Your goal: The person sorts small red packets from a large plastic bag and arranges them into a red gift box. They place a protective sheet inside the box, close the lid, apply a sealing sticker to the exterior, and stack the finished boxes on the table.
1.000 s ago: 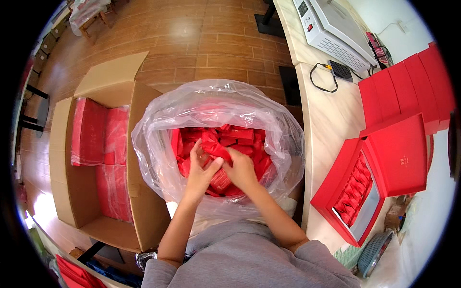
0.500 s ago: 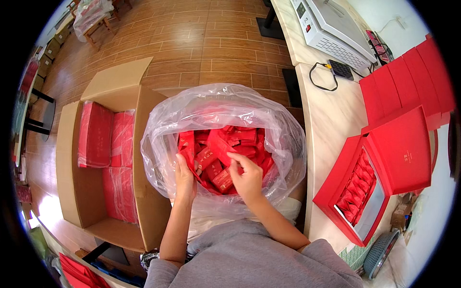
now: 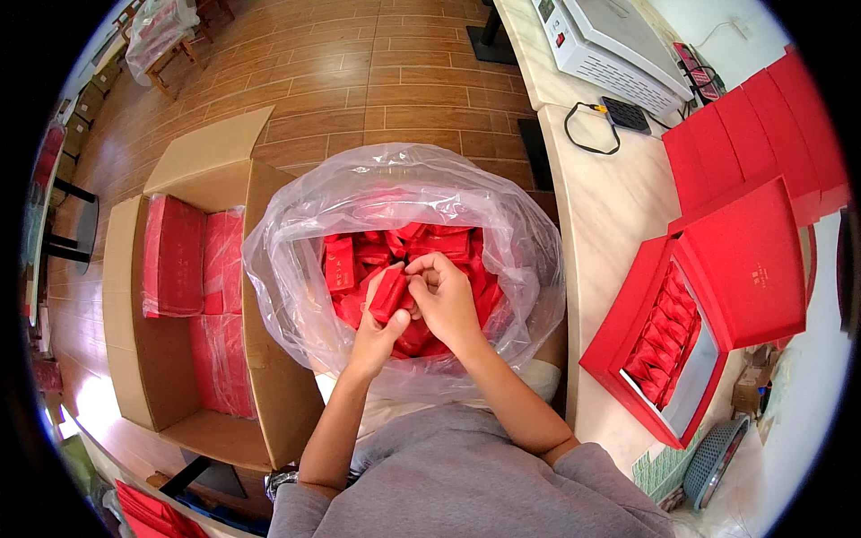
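Note:
My left hand (image 3: 374, 339) is closed around a small red foil packet (image 3: 388, 294), which tilts up above the pile. The fingers of my right hand (image 3: 446, 305) are bent and pinched at the packet's right side; their tips are partly hidden. Both hands are over the mouth of a large clear plastic bag (image 3: 285, 260). Many similar red packets (image 3: 340, 264) lie loosely heaped inside it, some with gold print. To the right, an open red gift box (image 3: 610, 345) on the counter contains a row of red packets (image 3: 662, 345).
An open cardboard carton (image 3: 128, 332) with plastic-wrapped red boxes stands left of the bag. On the marble-look counter (image 3: 599, 211) are stacked red boxes (image 3: 753, 134), a white machine (image 3: 614, 54) and a black device with a cable (image 3: 626, 115). A grey basket (image 3: 713, 462) sits at lower right.
My hands have come closer together over the bag. My left hand now holds a packet up from the pile, and my right hand has moved up and left to it.

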A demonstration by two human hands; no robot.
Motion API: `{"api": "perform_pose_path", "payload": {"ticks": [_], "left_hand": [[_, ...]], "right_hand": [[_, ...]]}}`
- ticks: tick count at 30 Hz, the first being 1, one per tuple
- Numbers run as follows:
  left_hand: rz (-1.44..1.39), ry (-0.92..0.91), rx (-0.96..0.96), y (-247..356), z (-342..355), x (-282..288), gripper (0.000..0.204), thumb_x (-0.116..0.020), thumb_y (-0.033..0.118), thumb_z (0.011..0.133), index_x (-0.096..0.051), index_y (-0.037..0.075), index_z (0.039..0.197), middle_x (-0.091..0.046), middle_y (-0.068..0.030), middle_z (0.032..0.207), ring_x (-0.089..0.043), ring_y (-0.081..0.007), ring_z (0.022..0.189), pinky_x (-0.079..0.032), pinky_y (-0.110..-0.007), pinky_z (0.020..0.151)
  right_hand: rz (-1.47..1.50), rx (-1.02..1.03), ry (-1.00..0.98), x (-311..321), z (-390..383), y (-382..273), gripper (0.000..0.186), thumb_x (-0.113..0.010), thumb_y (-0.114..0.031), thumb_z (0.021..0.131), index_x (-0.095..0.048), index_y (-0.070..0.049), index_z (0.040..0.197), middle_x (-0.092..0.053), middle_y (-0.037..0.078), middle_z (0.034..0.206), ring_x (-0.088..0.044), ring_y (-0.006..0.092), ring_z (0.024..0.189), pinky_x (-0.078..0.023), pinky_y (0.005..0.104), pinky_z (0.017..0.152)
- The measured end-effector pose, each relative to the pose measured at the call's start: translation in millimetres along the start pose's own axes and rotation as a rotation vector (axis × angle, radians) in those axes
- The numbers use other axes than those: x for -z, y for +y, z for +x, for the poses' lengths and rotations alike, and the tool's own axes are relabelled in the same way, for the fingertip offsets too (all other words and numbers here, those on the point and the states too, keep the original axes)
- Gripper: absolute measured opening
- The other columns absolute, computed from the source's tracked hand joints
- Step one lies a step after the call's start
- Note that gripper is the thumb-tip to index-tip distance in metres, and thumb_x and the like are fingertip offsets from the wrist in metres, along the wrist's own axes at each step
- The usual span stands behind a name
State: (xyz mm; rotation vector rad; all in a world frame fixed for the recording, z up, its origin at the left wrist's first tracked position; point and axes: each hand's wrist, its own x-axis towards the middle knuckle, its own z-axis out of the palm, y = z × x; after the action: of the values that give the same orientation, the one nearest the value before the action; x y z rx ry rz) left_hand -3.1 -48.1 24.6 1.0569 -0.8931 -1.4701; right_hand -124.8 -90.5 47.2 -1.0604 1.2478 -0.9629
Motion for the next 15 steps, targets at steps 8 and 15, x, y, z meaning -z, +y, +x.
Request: {"api": "perform_pose_path", "payload": {"ticks": [8, 15], "left_hand": [[-0.438, 0.143, 0.229, -7, 3, 14, 0.048, -0.056, 0.019, 0.089, -0.042, 0.002, 0.132, -0.057, -0.0115, 0.12, -0.058, -0.0206, 0.106, -0.047, -0.036, 0.093], [-0.558, 0.366, 0.155, 2, 16, 3, 0.059, -0.039, 0.053, 0.096, -0.047, 0.003, 0.127, -0.057, -0.0118, 0.12, -0.057, -0.0221, 0.107, -0.048, -0.037, 0.092]], "right_hand": [[0.141, 0.092, -0.067, 8, -4, 10, 0.03, -0.057, -0.019, 0.094, -0.048, 0.0, 0.116, -0.063, 0.01, 0.102, -0.059, 0.0147, 0.091, -0.047, 0.0288, 0.082], [-0.344, 0.256, -0.217, 0, -31, 10, 0.048, -0.068, -0.021, 0.085, -0.047, -0.002, 0.124, -0.063, 0.016, 0.106, -0.064, 0.0276, 0.09, -0.05, 0.0362, 0.078]]}}
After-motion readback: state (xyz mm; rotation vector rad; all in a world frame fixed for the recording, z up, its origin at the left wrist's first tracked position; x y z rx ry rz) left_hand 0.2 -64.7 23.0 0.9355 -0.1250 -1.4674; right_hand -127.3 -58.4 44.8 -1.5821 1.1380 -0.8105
